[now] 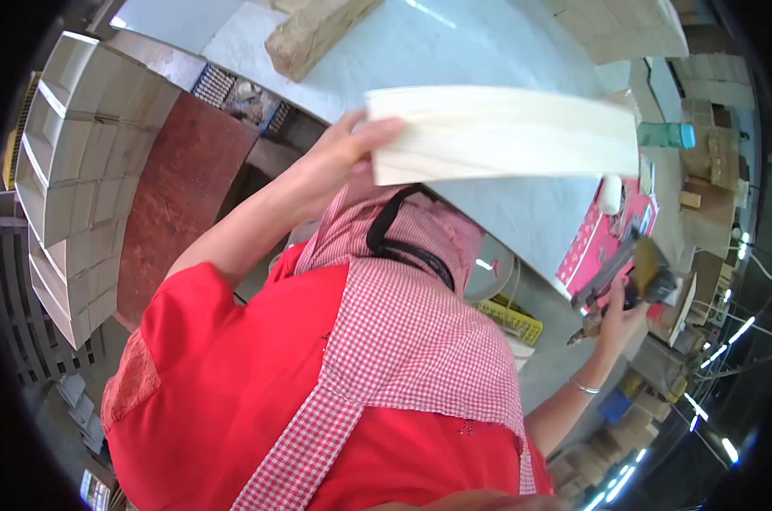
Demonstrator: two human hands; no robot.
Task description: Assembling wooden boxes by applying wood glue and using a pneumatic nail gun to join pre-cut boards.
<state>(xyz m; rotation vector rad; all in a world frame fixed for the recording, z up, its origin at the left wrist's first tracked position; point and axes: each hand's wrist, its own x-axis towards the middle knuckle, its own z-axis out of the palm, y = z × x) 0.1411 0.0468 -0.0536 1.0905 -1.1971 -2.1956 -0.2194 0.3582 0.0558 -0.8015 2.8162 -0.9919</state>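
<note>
A pale wooden board [505, 136] is held up by its left end over the worktable. My left hand [356, 145] grips that end, with the thumb on the face turned to me. Over at the right, my right hand [620, 317] is closed round the handle of a dark air nail gun [611, 268]. The gun's far end is partly blurred. A pink patterned cloth [594, 243] lies on the table beside the gun, and a white computer mouse-like object [610, 195] rests near it.
A pale worktable [505, 217] stretches in front of me, with a rough wood block [313, 38] on it. Stacked pale wooden boxes [83, 175] stand at the left on a reddish-brown board [181, 162]. A teal bottle [665, 135] is at the right; a yellow crate [509, 322] sits below.
</note>
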